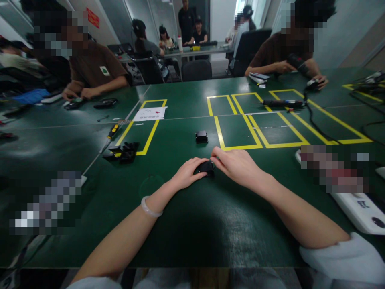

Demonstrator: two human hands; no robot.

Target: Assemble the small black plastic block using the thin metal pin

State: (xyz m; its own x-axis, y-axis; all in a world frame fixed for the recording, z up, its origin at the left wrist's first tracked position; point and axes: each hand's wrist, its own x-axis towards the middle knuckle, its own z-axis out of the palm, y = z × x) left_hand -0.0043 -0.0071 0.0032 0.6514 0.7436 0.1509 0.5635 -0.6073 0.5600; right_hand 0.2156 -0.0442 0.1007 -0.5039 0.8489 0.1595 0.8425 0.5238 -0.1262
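Note:
A small black box-shaped part (206,167) rests on the green table (180,224) in front of me. My left hand (190,173) grips it from the left, thumb on the near side and fingers over the far side. At its right edge is my right hand (233,163), its fingers pinched together; whatever lies between the fingertips is too small to make out. Just beyond my hands stands a similar black part (201,137). Farther left lies a cluster of black parts (123,152) on the yellow tape.
A yellow-handled screwdriver (113,131) and a paper sheet (149,114) lie to the left. Yellow tape rectangles (240,147) mark the table. A black power tool (284,103) with a cable lies at the right, a white device (361,208) nearer. Two people work across the table.

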